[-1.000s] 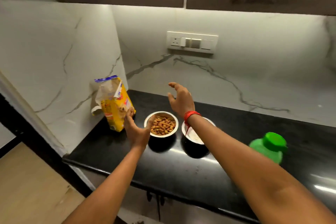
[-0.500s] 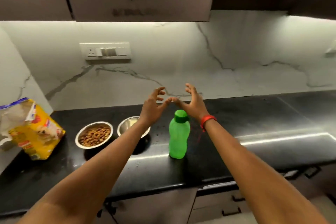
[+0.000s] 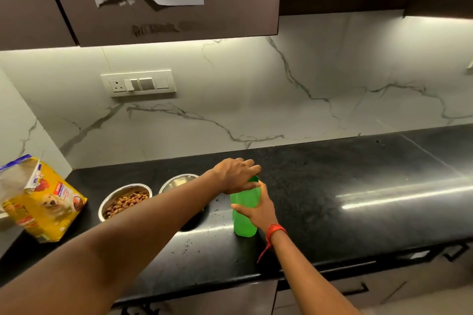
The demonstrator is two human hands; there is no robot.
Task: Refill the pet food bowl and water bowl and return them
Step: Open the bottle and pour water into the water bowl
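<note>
Head view: green water bottle stands upright on the bench, at three o'clock of the empty steel bowl. Right hand grasps its body; left hand fingers clamp the cap. Brace firmly, twist steadily, keep it upright.

black polished stone countertop, running left to right below a marble backsplash. resting on it, from left: a yellow pet food bag, tilted against the side wall; a steel bowl holding brown kibble; a second steel bowl, partly hidden by a forearm, contents not discernible; an upright green bottle. the two bowls sit just beside each other.
</note>
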